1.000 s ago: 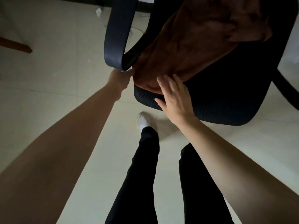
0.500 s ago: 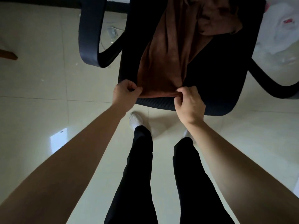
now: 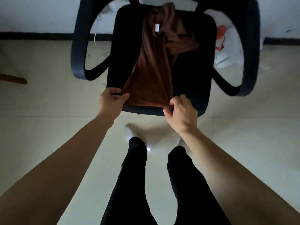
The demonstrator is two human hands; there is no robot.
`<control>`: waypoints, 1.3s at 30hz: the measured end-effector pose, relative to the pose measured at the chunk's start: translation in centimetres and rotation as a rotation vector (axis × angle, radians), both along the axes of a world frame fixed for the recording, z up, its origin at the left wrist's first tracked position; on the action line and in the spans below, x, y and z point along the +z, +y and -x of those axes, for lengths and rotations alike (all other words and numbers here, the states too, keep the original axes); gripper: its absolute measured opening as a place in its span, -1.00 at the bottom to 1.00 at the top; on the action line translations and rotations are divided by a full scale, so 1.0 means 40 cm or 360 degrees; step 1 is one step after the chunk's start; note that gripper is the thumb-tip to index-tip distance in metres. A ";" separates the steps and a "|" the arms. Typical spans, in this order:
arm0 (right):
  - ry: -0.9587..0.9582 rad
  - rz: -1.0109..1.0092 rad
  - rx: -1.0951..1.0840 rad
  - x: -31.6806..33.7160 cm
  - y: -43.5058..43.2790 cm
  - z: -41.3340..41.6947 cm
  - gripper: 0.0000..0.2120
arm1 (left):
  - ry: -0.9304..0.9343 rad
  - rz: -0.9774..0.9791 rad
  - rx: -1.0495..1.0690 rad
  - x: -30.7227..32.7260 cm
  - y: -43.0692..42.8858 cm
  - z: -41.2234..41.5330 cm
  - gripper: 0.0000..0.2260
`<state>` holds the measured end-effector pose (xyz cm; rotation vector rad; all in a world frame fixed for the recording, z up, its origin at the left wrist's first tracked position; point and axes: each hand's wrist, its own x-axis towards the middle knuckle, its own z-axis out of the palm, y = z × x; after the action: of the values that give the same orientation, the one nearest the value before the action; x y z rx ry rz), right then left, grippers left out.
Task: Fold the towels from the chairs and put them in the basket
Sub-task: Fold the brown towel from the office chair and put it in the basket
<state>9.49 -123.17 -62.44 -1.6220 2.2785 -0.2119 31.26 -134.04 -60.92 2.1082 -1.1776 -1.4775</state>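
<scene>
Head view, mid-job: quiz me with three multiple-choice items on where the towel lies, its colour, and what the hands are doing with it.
1. Where does the towel lie?
A. On the chair seat
B. On the floor
C. Over an armrest

2. What colour is the towel?
A. White
B. Brown
C. Blue

3. What are the hands doing?
A. Both hang free of the towel
B. Only the right hand grips it
C. Each pinches a near corner

Answers:
1 A: the towel stretches along the black seat of the chair, from the bunched far end to the front edge.
2 B: the cloth is brown all over, with a small white tag near the far end.
3 C: the left hand and the right hand each close on a corner at the seat's front edge.
</scene>
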 end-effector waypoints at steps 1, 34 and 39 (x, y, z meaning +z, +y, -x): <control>0.0014 0.0046 -0.0015 0.039 -0.002 0.013 -0.79 | 0.0067 0.0038 -0.0010 0.057 -0.008 0.020 -0.73; -0.0679 0.0595 -0.0142 0.895 -0.098 0.415 -0.86 | 0.0440 0.0863 0.0633 1.072 0.004 0.188 -0.58; -0.1104 0.0910 -0.0464 1.011 -0.087 0.361 -0.77 | 0.0126 0.0934 0.0357 1.075 0.008 0.113 -0.55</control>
<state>-4.94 -126.64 -22.00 -1.1345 1.9521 -1.3636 26.74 -133.71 -17.92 1.6941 -1.1273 -0.9546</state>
